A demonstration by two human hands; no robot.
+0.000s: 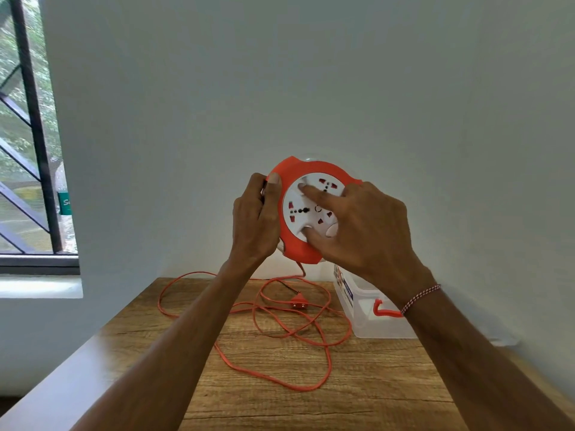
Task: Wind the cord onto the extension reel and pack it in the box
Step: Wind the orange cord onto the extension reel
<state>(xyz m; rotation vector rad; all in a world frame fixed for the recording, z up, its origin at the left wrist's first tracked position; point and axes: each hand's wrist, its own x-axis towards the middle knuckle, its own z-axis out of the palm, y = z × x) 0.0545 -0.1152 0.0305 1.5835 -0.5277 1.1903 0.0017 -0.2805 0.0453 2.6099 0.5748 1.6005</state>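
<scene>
Head view: we note the left hand (255,219) clamped on the left rim of the extension reel (306,213), held upright above the tabletop (311,384). Right hand (364,225) spreads open, fingertips on the white face. Cord (280,328) hangs from the reel's bottom and sprawls unwound below, nearer us; box (367,312) stands far right.

A wooden table (311,396) meets a plain pale wall (280,88); far left, a black-barred window (31,144) shows green trees (12,73).
</scene>
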